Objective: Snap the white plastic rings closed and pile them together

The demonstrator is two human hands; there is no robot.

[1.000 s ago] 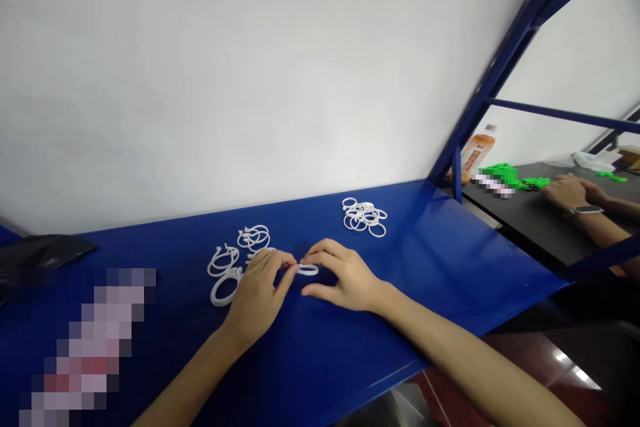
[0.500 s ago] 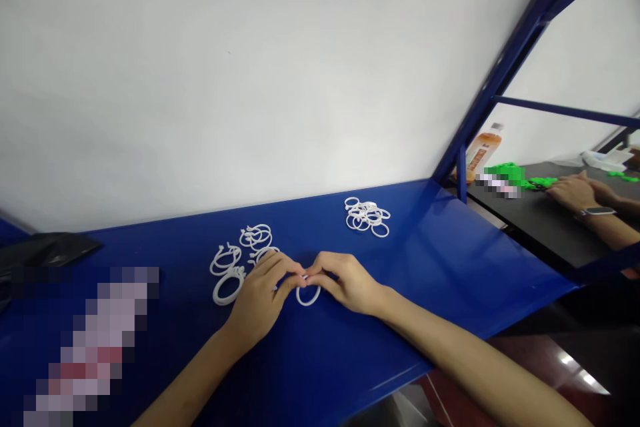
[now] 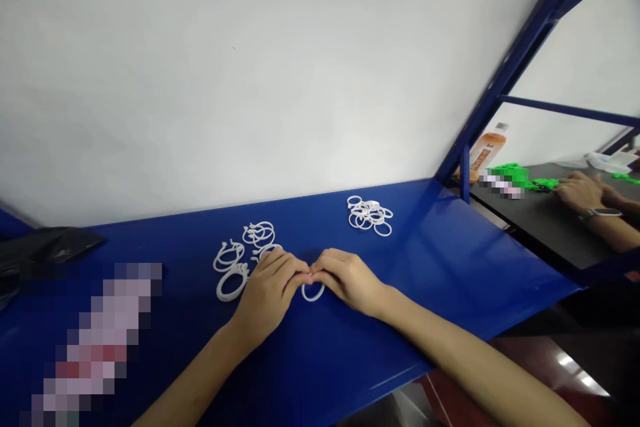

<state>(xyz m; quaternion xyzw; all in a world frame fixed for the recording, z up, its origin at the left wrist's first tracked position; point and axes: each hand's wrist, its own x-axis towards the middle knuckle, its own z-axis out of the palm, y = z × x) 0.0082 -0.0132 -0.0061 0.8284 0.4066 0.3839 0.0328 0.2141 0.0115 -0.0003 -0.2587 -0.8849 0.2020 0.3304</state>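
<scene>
My left hand (image 3: pixel 267 295) and my right hand (image 3: pixel 350 278) meet at their fingertips over the blue shelf (image 3: pixel 430 260). Both pinch the top of one white plastic ring (image 3: pixel 313 292), which hangs below the fingers and touches the shelf. Just left of my left hand lies a loose group of white rings (image 3: pixel 240 255), some with small tabs. A second pile of white rings (image 3: pixel 370 215) lies farther back to the right, apart from both hands.
A black bag (image 3: pixel 47 245) lies at the far left of the shelf by the white wall. Blue frame posts (image 3: pixel 505 77) rise at the right. Beyond them, another person's hands (image 3: pixel 585 192) rest on a black table with green parts (image 3: pixel 510 175) and an orange bottle (image 3: pixel 483 153).
The ring lay flat between my fingers a second ago. Now both hands have closed together on it and it stands tipped up below the fingertips.
</scene>
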